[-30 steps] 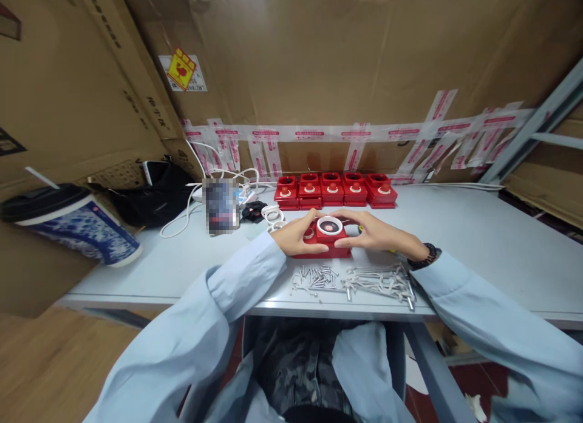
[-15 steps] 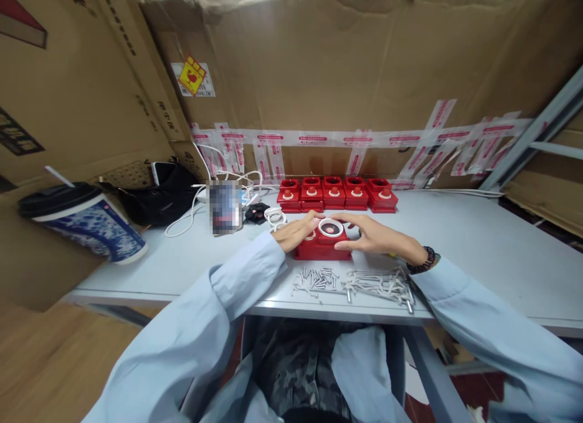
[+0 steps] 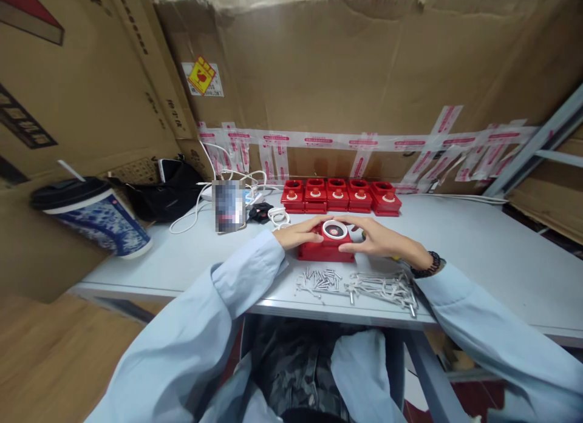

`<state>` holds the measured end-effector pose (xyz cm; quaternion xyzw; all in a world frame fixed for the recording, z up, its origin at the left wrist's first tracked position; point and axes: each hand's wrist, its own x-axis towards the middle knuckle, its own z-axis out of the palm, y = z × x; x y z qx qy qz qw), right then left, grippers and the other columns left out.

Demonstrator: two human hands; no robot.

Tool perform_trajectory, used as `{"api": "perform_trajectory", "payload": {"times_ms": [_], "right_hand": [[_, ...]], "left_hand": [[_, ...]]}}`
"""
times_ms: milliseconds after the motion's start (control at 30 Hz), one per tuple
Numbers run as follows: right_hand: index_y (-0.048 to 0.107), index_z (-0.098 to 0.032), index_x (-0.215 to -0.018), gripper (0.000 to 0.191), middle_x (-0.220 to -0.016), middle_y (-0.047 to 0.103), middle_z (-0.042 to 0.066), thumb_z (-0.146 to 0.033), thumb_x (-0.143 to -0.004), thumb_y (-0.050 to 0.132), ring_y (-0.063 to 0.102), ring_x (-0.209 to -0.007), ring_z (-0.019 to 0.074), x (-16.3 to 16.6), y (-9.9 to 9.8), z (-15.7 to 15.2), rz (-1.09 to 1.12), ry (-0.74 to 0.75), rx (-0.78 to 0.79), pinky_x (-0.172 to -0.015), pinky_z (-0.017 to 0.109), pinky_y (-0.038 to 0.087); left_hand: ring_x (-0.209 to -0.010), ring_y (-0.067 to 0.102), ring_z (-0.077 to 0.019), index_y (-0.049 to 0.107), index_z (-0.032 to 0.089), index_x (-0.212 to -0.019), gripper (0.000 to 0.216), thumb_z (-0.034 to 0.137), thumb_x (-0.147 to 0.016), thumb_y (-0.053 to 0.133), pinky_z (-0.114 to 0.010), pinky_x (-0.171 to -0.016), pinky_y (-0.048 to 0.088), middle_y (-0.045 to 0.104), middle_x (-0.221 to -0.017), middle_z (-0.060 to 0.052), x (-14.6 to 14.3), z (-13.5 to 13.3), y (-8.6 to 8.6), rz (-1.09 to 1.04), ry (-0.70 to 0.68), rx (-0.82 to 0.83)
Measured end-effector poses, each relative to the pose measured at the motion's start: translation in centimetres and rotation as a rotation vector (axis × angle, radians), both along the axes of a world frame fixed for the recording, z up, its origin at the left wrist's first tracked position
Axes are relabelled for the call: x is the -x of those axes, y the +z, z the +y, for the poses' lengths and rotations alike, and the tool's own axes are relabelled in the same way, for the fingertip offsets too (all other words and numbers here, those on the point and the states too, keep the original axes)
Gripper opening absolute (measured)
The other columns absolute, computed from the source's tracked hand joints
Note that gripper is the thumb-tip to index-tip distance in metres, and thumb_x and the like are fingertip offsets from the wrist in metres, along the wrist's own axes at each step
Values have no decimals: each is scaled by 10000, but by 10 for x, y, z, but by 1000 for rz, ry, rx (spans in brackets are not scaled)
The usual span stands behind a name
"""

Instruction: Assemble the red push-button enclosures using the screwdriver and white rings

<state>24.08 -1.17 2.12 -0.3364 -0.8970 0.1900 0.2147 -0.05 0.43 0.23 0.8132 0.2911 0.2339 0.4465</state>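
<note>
Between my hands sits a red box (image 3: pixel 322 252) on the table, with a white ring (image 3: pixel 334 223) around a dark round disc on its top. My left hand (image 3: pixel 301 233) lies over the box's left part, its fingers reaching along the back and its thumb at the front. My right hand (image 3: pixel 376 237) grips the box's right side, thumb in front and fingers behind, close to the ring. Just in front of the box lie a pile of short metal screws (image 3: pixel 324 279) and a bunch of metal pieces with white cords (image 3: pixel 382 286).
Several red boxes with round knobs (image 3: pixel 337 195) stand in a row at the back. To the left are a phone (image 3: pixel 229 207), white cables (image 3: pixel 279 215), a black bag (image 3: pixel 166 195) and a large lidded cup (image 3: pixel 102 219). A cardboard sheet (image 3: pixel 319 71) walls the table's rear.
My left thumb has come forward over the top of the red box, covering its left part. My right hand keeps its place at the box; the view has shifted slightly.
</note>
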Motion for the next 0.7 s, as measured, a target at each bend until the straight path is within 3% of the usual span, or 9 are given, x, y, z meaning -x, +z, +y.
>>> {"api": "perform_trajectory", "payload": {"times_ms": [133, 200, 367, 500, 700], "right_hand": [[490, -193, -1319, 695, -1308, 565, 117, -509, -727, 671, 577, -1120, 257, 0, 1, 0, -12, -21, 22, -950, 417, 461], [485, -190, -1315, 694, -1300, 569, 118, -514, -729, 667, 572, -1132, 258, 0, 2, -1, -20, -38, 34, -957, 416, 458], [475, -221, -1294, 643, -1286, 576, 94, -506, -746, 655, 568, -1137, 243, -1, 3, -3, -7, -9, 54, -971, 411, 452], [469, -232, -1290, 623, -1296, 563, 90, -491, -754, 651, 554, -1151, 245, -2, 2, -2, 7, 11, 63, -979, 422, 445], [461, -234, -1279, 598, -1294, 556, 89, -479, -766, 645, 550, -1150, 239, -1, 3, -3, 18, 38, 76, -983, 419, 442]], "left_hand": [[-1372, 318, -239, 414, 223, -1316, 568, 287, -760, 511, -429, -1122, 247, 426, -1430, -68, 6, 10, 3, -20, -39, 105], [-1326, 383, -232, 460, 206, -1249, 490, 287, -766, 485, -427, -1089, 296, 490, -1360, -85, 16, 13, 8, -11, 22, 55], [-896, 603, -185, 545, 158, -965, 317, 254, -671, 616, -331, -799, 473, 644, -957, -65, 49, 15, 19, 143, 174, -139], [-678, 585, -128, 612, 147, -796, 202, 293, -672, 673, -258, -666, 446, 655, -736, -18, 57, 13, 19, 290, 112, -156], [-635, 577, -116, 678, 150, -739, 190, 328, -680, 709, -248, -657, 448, 687, -700, -17, 49, 12, 14, 283, 32, -139]]}}
